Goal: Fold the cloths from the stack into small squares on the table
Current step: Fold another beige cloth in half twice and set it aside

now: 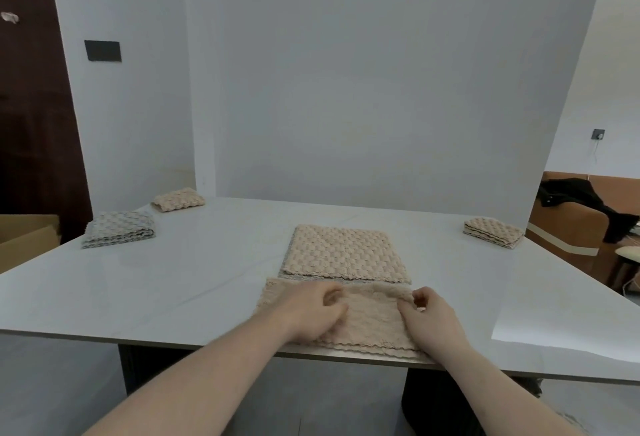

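A beige textured cloth (367, 318) lies at the near edge of the white tabletop (194, 273), folded into a wide band with its scalloped hems stacked along the edge. The left hand (313, 311) rests on the left half of this cloth with fingers curled, pinching up a small ridge of fabric. The right hand (431, 318) sits on the right end of the cloth, thumb and curled fingers pinching its upper right corner.

Just beyond this cloth, nearly touching its far edge, is the stack of unfolded beige cloths (346, 254), lying flat. Far to the left of the stack sits a folded grey cloth (119, 229), and beyond that, near the back-left corner, a folded beige square (178, 199). Well to the right of the stack, near the tabletop's right edge, lies another folded beige square (493, 231).

No writing, label or brand can be read anywhere.
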Demonstrator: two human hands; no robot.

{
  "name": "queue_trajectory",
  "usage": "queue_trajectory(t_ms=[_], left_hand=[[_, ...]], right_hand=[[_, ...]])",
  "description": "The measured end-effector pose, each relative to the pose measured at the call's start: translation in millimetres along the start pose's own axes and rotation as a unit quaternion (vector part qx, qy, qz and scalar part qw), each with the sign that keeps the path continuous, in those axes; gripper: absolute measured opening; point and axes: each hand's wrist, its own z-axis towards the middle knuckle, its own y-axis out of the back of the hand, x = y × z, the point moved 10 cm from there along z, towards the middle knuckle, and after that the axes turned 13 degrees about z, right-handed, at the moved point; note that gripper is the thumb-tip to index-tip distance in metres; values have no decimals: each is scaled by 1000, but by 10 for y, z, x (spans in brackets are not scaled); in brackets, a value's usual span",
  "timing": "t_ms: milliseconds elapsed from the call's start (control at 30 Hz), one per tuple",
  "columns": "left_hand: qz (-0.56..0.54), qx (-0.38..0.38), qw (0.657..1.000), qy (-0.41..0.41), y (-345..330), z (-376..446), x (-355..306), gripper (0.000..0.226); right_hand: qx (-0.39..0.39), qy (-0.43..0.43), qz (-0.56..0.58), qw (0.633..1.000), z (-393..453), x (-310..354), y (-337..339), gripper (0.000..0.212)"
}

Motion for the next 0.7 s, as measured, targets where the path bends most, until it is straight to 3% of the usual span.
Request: queue_trajectory(t_ms=[67, 167, 400, 500, 700], left_hand=[[33, -46, 998, 30, 178, -35, 240, 51], [95, -58, 992, 59, 210, -114, 594, 57], [-37, -88, 989, 115, 93, -230, 965, 54], [-90, -100, 981, 139, 128, -250, 1047, 47], [-116, -116, 976, 145, 144, -292, 1091, 33]], right_hand=[[-14, -8, 27, 1000, 21, -19, 41, 19], [-19, -27, 37, 999, 42, -51, 58, 20], [-15, -38, 44, 998, 54, -55, 42, 28], [3, -51, 66, 997, 48, -18, 55, 43], [14, -44, 81, 996, 80, 174, 177, 58]])
